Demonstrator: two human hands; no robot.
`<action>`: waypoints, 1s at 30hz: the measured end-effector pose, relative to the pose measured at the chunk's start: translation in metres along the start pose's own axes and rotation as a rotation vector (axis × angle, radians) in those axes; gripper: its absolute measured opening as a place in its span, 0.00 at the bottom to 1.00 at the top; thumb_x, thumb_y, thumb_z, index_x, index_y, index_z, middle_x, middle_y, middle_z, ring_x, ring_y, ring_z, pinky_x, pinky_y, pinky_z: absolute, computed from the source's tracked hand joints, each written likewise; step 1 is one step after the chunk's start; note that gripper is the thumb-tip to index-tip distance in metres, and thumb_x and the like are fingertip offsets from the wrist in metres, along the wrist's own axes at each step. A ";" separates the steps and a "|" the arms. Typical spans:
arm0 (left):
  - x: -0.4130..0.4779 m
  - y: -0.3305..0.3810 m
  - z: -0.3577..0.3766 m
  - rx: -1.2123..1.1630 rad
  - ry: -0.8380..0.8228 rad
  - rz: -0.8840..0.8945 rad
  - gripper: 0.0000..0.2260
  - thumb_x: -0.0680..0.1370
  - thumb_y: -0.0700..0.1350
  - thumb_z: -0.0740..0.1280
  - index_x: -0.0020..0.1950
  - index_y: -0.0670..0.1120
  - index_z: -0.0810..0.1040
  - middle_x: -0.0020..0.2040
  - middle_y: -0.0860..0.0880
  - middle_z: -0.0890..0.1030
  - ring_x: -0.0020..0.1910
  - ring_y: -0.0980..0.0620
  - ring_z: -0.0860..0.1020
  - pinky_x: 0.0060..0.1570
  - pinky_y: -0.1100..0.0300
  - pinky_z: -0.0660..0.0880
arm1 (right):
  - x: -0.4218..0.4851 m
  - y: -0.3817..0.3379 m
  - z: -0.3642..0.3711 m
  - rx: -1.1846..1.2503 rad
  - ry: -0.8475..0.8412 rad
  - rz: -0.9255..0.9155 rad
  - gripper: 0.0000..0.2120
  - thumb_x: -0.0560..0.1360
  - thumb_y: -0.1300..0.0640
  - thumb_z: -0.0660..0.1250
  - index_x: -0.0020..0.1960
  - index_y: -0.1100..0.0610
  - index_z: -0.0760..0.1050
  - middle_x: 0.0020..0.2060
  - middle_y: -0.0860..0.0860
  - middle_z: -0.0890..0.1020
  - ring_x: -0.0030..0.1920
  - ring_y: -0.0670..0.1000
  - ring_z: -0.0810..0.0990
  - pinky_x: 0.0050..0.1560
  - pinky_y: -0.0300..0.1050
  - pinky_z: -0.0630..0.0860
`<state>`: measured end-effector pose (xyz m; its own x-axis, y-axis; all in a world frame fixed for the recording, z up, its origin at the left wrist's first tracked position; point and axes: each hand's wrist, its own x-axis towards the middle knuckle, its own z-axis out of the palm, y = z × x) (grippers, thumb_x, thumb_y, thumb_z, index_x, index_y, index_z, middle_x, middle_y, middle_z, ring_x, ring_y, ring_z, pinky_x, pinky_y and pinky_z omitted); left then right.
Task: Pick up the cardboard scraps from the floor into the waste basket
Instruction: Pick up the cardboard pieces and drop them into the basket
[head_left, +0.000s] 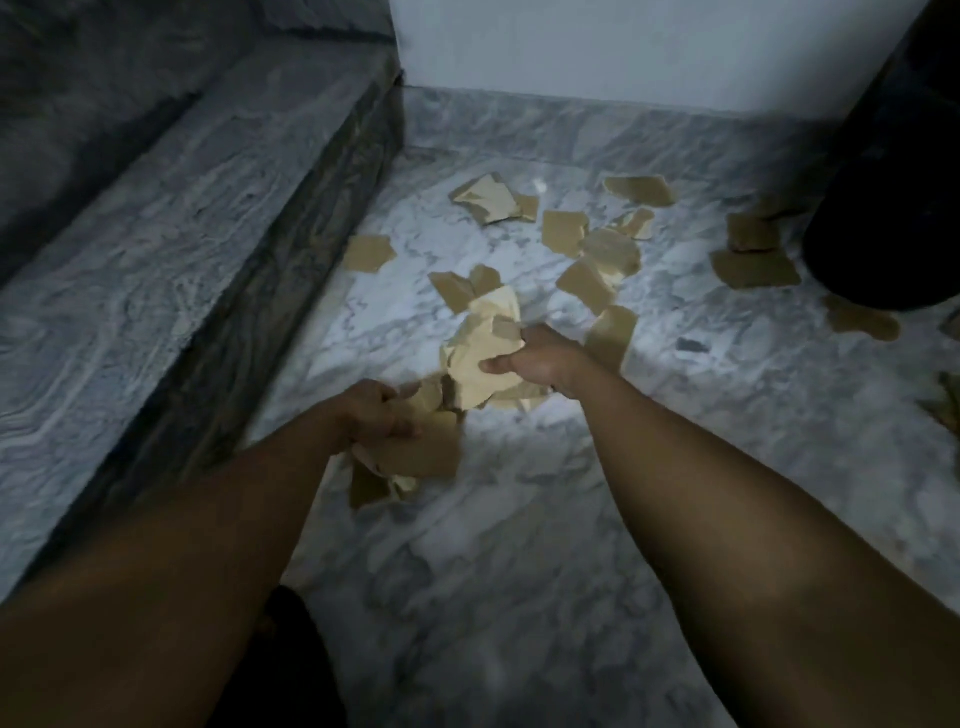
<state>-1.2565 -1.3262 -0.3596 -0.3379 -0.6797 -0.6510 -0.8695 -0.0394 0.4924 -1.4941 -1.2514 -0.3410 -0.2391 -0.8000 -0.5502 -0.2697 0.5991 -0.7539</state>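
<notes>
R hand (540, 364) clenches a scrap wad (483, 343), L hand (379, 410) grips another bunch (421, 452), prob. gathering handfuls for fewer trips to basket (883, 208).

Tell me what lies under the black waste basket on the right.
Tan cardboard scraps reach the base of the black waste basket on the grey marble floor; whether any run beneath it is hidden.

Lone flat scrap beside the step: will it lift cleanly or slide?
The flat scrap looks thin and light, likely bending little. It lies flush on the glossy marble floor, so it may skid before an edge lifts.
</notes>
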 end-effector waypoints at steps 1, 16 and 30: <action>-0.002 -0.013 -0.002 0.065 0.012 -0.013 0.22 0.70 0.46 0.78 0.61 0.40 0.80 0.60 0.44 0.80 0.54 0.45 0.79 0.54 0.53 0.78 | 0.005 -0.006 0.013 -0.080 -0.028 -0.058 0.42 0.68 0.45 0.78 0.76 0.55 0.64 0.71 0.51 0.71 0.66 0.55 0.74 0.56 0.45 0.74; -0.020 -0.064 0.005 0.185 0.235 -0.055 0.13 0.67 0.45 0.78 0.45 0.39 0.81 0.43 0.43 0.80 0.46 0.44 0.81 0.38 0.56 0.72 | 0.000 0.002 0.105 -0.952 -0.122 -0.365 0.24 0.68 0.52 0.76 0.60 0.56 0.74 0.55 0.54 0.74 0.55 0.58 0.76 0.46 0.50 0.74; 0.026 0.094 -0.004 -0.050 -0.051 0.240 0.32 0.66 0.41 0.81 0.65 0.42 0.69 0.60 0.44 0.74 0.54 0.47 0.76 0.52 0.51 0.78 | -0.044 0.083 -0.038 -0.477 -0.015 0.080 0.35 0.65 0.55 0.78 0.69 0.55 0.71 0.48 0.55 0.79 0.48 0.60 0.82 0.39 0.50 0.81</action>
<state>-1.3458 -1.3507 -0.3278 -0.5511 -0.6365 -0.5395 -0.7437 0.0815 0.6636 -1.5411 -1.1653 -0.3664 -0.2644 -0.7488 -0.6077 -0.6496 0.6041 -0.4617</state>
